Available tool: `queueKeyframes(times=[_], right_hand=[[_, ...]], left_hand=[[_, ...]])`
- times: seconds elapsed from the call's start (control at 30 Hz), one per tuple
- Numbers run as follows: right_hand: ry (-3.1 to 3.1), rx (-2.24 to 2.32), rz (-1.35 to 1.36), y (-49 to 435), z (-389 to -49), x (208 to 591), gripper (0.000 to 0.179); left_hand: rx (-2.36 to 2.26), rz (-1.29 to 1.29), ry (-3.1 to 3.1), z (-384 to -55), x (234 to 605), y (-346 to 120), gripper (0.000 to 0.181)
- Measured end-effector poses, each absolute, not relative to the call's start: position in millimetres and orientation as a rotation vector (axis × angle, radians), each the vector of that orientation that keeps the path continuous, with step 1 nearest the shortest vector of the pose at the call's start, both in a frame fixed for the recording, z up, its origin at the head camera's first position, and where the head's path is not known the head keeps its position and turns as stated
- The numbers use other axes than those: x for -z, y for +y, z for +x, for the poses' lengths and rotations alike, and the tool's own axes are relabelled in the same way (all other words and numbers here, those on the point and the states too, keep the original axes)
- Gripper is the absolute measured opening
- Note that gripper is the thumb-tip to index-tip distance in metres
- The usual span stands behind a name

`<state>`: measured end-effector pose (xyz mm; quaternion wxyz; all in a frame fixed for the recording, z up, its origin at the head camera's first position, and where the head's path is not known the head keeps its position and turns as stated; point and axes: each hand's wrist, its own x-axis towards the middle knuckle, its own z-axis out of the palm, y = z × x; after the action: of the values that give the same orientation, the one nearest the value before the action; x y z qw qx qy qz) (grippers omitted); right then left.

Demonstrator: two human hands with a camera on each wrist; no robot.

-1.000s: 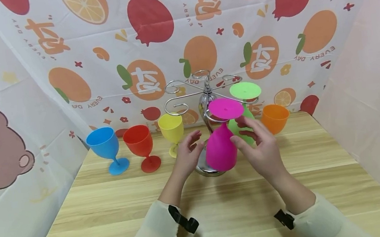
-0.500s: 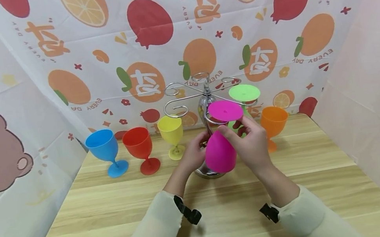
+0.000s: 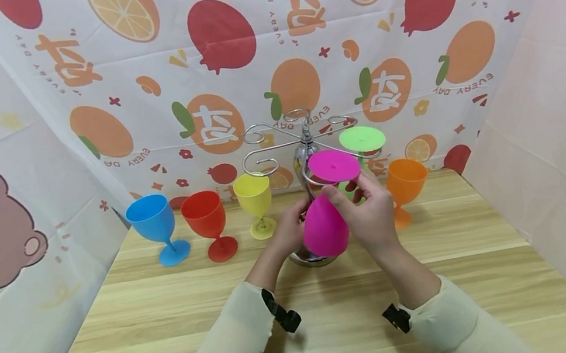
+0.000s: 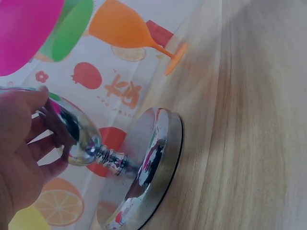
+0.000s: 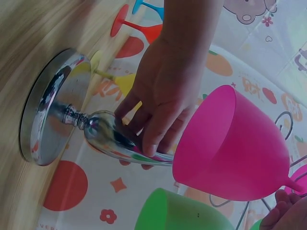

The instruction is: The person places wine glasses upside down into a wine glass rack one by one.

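In the head view, a magenta goblet [image 3: 325, 230] hangs upside down from a front hook of a chrome wire stand [image 3: 306, 153], its foot above the wire. My right hand [image 3: 372, 212] pinches this goblet near its stem, just under the foot. My left hand [image 3: 289, 230] grips the bulging chrome column behind the bowl; in the left wrist view its fingers [image 4: 41, 148] wrap the column above the round base [image 4: 165, 153]. A green goblet [image 3: 362, 138] also hangs inverted on the stand, partly hidden behind my right hand.
Upright on the wooden table [image 3: 174, 325] stand blue [image 3: 152, 217], red [image 3: 205, 214] and yellow [image 3: 254, 194] goblets at left, and an orange goblet [image 3: 406, 179] at right. Several bare hooks [image 3: 262, 164] fan out at the stand's left and back. A fruit-print cloth [image 3: 223, 36] closes the back.
My left hand has moved right from beside the stand and taken hold of its column. My right hand has moved left and now pinches the magenta goblet by the stem.
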<state>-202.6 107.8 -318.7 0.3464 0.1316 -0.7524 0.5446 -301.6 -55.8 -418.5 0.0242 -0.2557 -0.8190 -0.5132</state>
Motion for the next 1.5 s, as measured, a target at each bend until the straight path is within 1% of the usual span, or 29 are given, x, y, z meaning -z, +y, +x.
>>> queueKeyframes(times=[0.13,0.23,0.57,0.77,1.0,1.5], right_hand=[[-1.956,-1.415,0.337,107.2,-202.0,319.2,0.031],[-1.958,-1.407,0.330,107.4,-201.8,320.1,0.029],[-1.944,-1.391,0.315,107.8,-200.6,320.3,0.032],[-1.953,-1.371,0.291,111.0,-198.2,321.1,0.037],[-1.936,-1.363,0.317,118.2,-199.7,320.6,0.025],[-1.931,-1.463,0.286,137.8,-201.6,318.4,0.021]], left_hand=[[1.601,-0.791,-2.534,-301.0,420.0,-55.2,0.025],[1.604,-0.780,-2.534,-300.2,420.9,-54.4,0.023],[1.587,-0.787,-2.515,-298.1,424.2,-51.5,0.026],[1.580,-0.794,-2.483,-296.5,424.5,-45.4,0.022],[1.620,-0.715,-2.429,-295.7,424.3,-44.1,0.017],[1.592,-0.565,-2.469,-291.6,423.0,-38.9,0.018]])
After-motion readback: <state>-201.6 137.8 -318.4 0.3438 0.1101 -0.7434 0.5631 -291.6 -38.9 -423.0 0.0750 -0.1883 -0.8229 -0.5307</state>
